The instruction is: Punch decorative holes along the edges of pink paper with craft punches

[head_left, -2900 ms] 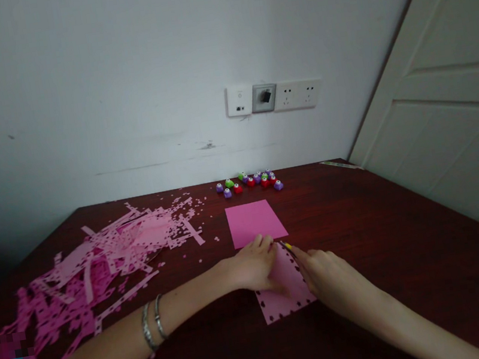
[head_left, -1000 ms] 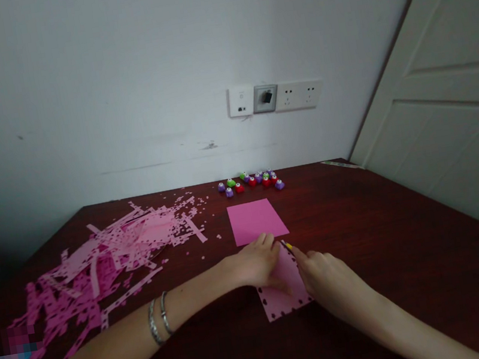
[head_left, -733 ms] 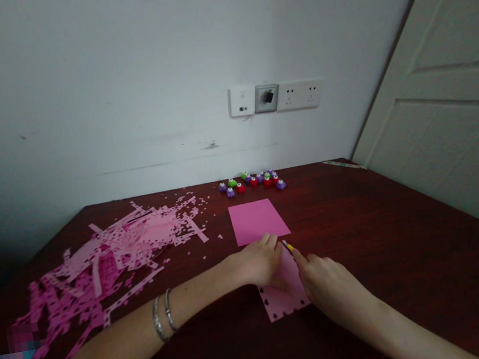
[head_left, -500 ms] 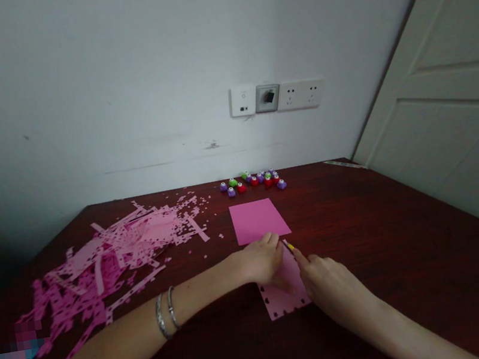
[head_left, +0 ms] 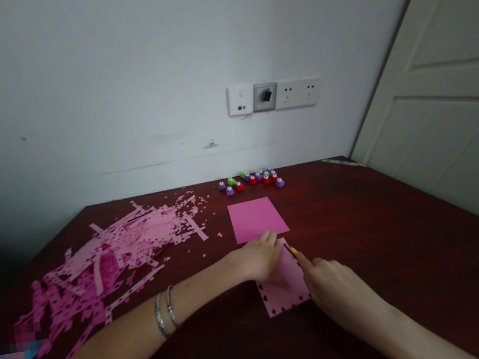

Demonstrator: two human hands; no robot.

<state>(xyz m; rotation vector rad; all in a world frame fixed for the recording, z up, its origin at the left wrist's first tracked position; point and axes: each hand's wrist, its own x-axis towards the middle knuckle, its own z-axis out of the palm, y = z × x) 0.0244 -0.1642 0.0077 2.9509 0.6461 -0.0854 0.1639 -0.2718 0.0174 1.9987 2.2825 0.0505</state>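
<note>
A pink paper sheet with small punched holes along its edges lies on the dark red table. My left hand rests on the sheet's left part, fingers curled and pressing it down. My right hand is closed around a thin tool with a yellow tip, held at the sheet's right edge near its far corner. Just beyond lies a plain pink sheet. Two silver bangles circle my left wrist.
A heap of pink paper strips and punched scraps covers the table's left side. Several small coloured craft punches sit near the wall. Wall sockets are above them, a white door at the right.
My right hand has drawn slightly back toward me along the sheet's right edge. The left hand keeps its place on the sheet. The view has shifted a little.
</note>
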